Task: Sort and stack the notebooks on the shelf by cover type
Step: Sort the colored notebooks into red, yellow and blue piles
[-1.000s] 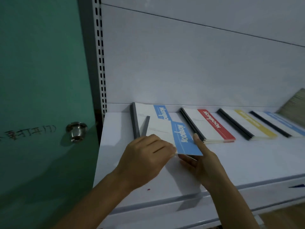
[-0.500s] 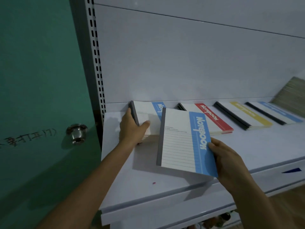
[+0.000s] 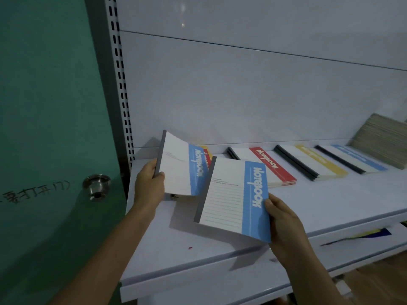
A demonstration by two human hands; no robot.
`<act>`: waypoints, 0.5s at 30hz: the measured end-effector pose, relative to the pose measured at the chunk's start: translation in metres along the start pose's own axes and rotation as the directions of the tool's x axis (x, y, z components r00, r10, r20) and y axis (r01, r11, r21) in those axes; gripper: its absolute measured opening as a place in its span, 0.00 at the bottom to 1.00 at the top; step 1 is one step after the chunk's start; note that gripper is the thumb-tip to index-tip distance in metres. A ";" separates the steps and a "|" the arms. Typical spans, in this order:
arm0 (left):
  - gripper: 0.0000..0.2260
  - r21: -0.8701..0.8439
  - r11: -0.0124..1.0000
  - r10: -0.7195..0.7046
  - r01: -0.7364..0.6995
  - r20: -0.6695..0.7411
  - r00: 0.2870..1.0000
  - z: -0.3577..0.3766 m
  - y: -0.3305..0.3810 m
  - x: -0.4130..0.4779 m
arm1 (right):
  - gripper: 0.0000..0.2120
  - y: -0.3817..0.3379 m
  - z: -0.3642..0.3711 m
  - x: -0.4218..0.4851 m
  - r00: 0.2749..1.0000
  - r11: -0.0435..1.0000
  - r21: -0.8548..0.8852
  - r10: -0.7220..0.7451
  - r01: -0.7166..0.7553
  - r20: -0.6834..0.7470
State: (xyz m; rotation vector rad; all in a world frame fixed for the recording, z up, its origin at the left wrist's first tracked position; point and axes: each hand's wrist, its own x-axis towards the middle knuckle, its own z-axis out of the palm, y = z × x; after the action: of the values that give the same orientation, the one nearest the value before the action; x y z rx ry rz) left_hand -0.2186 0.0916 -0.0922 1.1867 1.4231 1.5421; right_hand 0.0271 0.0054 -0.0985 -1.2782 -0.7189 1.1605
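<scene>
Here, both hands each hold a thin white notebook with a grey spine, ruled lines and a light blue band lettered "Notebook" along its right edge. The left hand [image 3: 149,186] has its fingers and thumb clamped on the spine edge of the left notebook [image 3: 177,170], which is lifted at the left end of the white metal shelf [image 3: 330,203], tilted, its cover bowed. Red and yellow cover edges [image 3: 206,155] show just behind it. The right hand [image 3: 284,221] pinches the near right edge of the second blue-banded notebook [image 3: 231,201], fingers beneath and thumb on the blue band, holding it above the shelf's near part, its far corner overlapping the left one.

Along the far side of the shelf lie a red-banded stack [image 3: 272,167], a yellow-banded stack [image 3: 317,164] and a blue-banded stack [image 3: 356,158], each with dark spines. A tan pile [image 3: 383,142] leans at the far right. To the left stands a green door [image 3: 44,106] with a metal knob [image 3: 97,187].
</scene>
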 end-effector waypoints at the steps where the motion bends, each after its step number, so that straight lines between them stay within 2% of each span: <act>1: 0.17 -0.049 0.998 0.041 -0.043 -0.053 0.998 -0.002 0.004 -0.004 | 0.09 -0.001 -0.004 -0.001 1.000 1.000 0.004 -0.009 0.009 0.002; 3: 0.17 -0.100 0.987 0.111 -0.126 -0.143 0.983 -0.005 0.012 -0.012 | 0.09 -0.002 -0.012 -0.004 1.000 1.000 0.011 -0.016 0.016 0.008; 6: 0.17 -0.091 0.980 0.155 -0.174 -0.186 0.970 -0.002 0.019 -0.023 | 0.09 -0.003 -0.029 -0.010 1.000 1.000 0.025 -0.001 0.001 0.019; 15: 0.18 -0.039 0.998 -0.057 0.048 -0.279 0.959 0.030 0.001 -0.036 | 0.08 -0.013 -0.039 -0.005 0.996 0.997 -0.058 0.051 -0.047 0.066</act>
State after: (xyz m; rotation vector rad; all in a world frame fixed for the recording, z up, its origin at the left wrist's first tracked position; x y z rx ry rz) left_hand -0.1789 0.0681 -0.0979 0.9301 1.5905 1.7407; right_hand 0.0648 -0.0118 -0.0932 -1.3152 -0.7790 1.2359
